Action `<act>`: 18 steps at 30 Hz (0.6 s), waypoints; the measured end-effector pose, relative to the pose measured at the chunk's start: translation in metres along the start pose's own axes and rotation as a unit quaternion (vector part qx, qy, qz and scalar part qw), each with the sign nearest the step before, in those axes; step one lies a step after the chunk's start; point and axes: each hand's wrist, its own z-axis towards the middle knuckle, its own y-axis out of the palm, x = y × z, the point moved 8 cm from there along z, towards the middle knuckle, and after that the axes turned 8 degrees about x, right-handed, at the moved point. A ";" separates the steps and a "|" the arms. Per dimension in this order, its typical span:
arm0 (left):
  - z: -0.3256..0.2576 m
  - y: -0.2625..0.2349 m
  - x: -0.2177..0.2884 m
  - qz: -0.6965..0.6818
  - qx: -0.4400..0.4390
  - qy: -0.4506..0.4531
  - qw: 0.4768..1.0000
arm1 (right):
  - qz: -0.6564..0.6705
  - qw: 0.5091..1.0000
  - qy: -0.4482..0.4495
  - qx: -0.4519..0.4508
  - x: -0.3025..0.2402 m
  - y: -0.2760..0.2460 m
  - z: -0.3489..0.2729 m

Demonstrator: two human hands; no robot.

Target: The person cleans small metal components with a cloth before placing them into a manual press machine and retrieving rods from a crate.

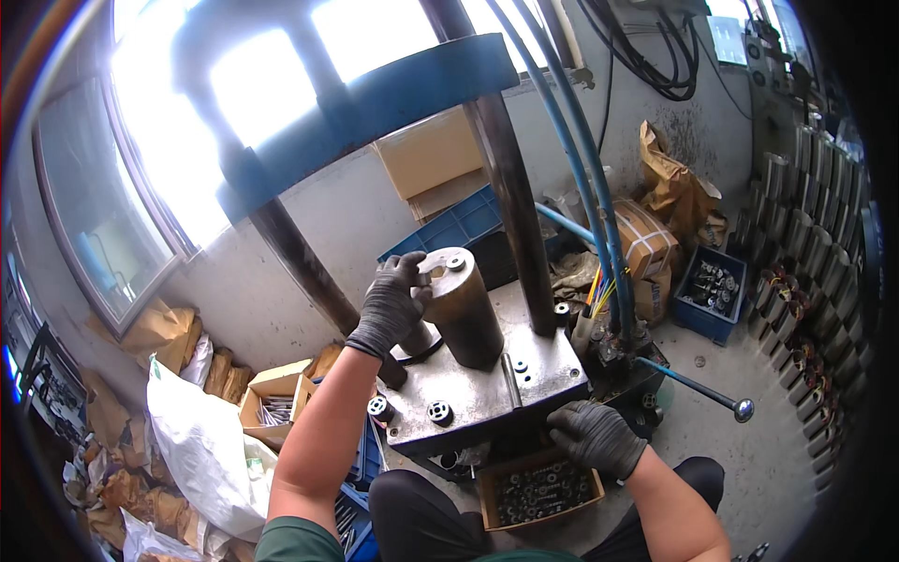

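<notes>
Gloved left hand [393,300], in dark grey knit, wraps its fingers around the upper side of a thick brass-coloured metal cylinder [464,309] that stands tilted on the steel plate [487,393] of a press. The right hand [596,435], gloved the same way, lies palm down with fingers spread on the front right edge of that plate, grasping nothing. Just below it sits a shallow brown cardboard box [538,487] filled with small round metal parts, touching the person's dark trousers.

Two small ring-shaped parts [440,412] rest on the plate's front left corner. Two dark steel columns [515,197] rise from the plate to a blue crossbeam [375,103] overhead. Blue hoses [585,169] run down the right column to a valve block, from which a lever with a round silver knob [743,408] sticks out to the right.

Behind the press, a plain tan cardboard carton [431,159] leans on the grey wall above a blue plastic crate [459,225]. To the right stand a strapped brown carton [646,239], crumpled brown paper sacks [674,183] and a small blue bin [712,290] of metal parts. On the floor to the left lie a large white sack [201,450], an open cardboard box [272,398] and more crumpled brown paper [159,332]. Rows of wound metal cores [815,272] line the right wall.
</notes>
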 end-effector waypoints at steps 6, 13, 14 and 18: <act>0.000 0.016 -0.039 -0.120 -0.083 -0.166 0.975 | 0.043 0.987 0.126 -0.092 0.017 0.015 -0.014; 0.005 0.049 -0.060 -0.215 -0.115 -0.259 0.935 | -0.047 0.969 -0.013 -0.243 0.032 0.060 -0.034; 0.004 0.048 -0.058 -0.188 -0.128 -0.274 0.934 | -0.041 0.961 0.026 -0.271 0.028 0.057 -0.029; 0.010 0.035 -0.035 -0.026 -0.189 -0.224 0.956 | -0.038 0.937 0.067 -0.342 0.031 0.061 -0.034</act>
